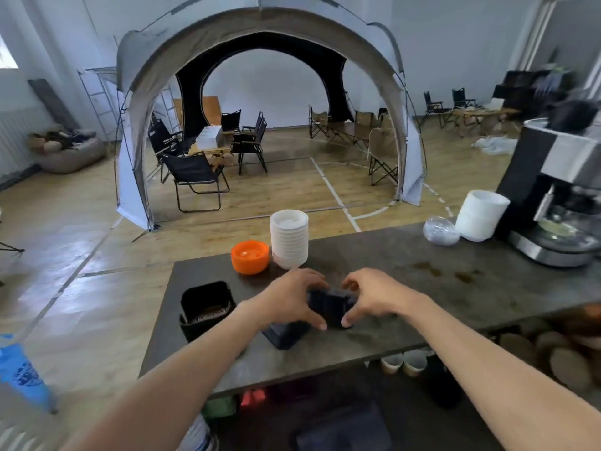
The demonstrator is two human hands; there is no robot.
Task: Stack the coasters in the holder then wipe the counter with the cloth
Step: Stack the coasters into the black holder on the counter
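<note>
Both my hands meet over the middle of the dark counter (406, 307). My left hand (289, 297) and my right hand (374, 296) are closed from either side on a small stack of dark square coasters (330, 304). Another dark square coaster (286, 335) lies flat on the counter just below my left hand. The black square holder (206, 309) stands to the left near the counter's left edge, with something ribbed inside it. No cloth is visible.
Behind my hands stand an orange bowl (249, 257) and a stack of white bowls (289, 239). At the right are clear lids (440, 230), more white bowls (481, 214) and a coffee machine (559, 196). Brown spill stains (432, 270) mark the counter.
</note>
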